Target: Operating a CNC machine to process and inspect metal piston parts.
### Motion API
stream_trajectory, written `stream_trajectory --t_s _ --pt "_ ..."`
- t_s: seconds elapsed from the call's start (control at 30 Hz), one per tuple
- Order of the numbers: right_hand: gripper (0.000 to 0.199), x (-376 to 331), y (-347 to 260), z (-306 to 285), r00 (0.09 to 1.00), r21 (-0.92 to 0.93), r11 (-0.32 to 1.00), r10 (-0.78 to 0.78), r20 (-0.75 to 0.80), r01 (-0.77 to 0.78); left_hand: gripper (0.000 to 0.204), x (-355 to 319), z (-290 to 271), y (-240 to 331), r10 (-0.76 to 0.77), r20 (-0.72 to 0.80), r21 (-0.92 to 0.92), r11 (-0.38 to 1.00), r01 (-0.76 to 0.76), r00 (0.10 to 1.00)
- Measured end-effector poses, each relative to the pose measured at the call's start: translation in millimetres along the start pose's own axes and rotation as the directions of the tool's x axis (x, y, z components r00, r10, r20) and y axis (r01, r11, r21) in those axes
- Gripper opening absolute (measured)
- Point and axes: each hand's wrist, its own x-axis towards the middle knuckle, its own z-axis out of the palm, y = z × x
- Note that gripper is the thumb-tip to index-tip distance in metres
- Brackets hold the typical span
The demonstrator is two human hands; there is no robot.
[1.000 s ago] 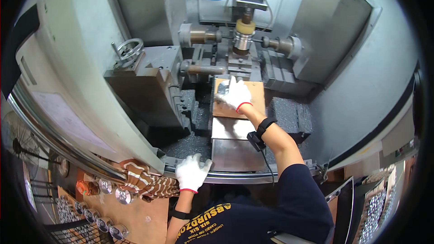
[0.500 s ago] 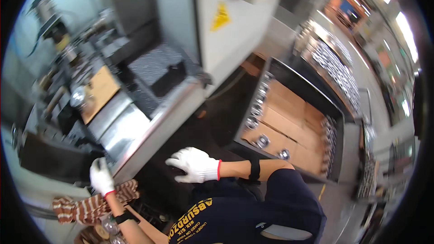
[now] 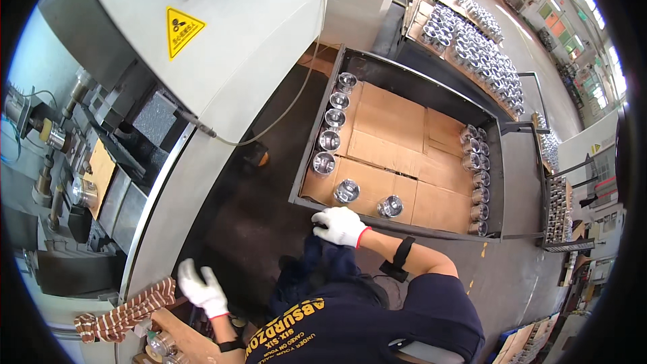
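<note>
Right hand, in a white glove with a red cuff, is hovering at the near rim of the dark metal tray. Its fingers are curled loosely downward and are gripping nothing. It is sitting just beside the near edge, close to two shiny metal cylinders that are standing on the cardboard lining of the tray.

Left hand, gloved the same way, is hanging low beside the machine housing — fingers spread wide, palm empty. It is lying just beside a striped brown-and-white rag that is draped over the machine's lower edge; whether glove and rag are touching cannot be told.

More cylinders are standing in a row along the tray's left wall, and another row is lining its right wall. A black band is wrapping the right forearm.

A yellow warning triangle is showing on the housing. Farther off, racks of similar metal parts are standing on the shop floor — well apart from both hands.
</note>
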Motion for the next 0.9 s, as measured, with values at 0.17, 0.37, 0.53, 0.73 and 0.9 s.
stream_trajectory --t_s 0.17,0.37,0.53,0.73,0.9 --pt "0.038 54 106 -25 0.976 0.015 0.987 0.158 0.151 -0.162 0.040 -12 31 114 -0.063 0.223 -0.188 0.976 0.107 0.973" --pt "0.036 165 249 -37 0.930 -0.001 0.972 0.225 0.290 -0.235 0.039 -21 56 196 -0.290 0.369 -0.153 0.918 0.366 0.883" --pt "0.028 267 322 -33 0.938 -0.126 0.939 0.333 0.092 -0.321 0.035 -51 68 223 -0.520 0.461 -0.069 0.787 0.613 0.720" --pt "0.031 337 359 -7 0.937 -0.283 0.925 0.308 0.163 -0.254 0.037 -98 77 224 -0.759 0.485 -0.119 0.435 0.892 0.435" --pt "0.037 346 376 18 0.944 -0.216 0.936 0.309 0.120 -0.279 0.047 -108 71 235 -0.497 0.442 -0.100 0.800 0.592 0.747"
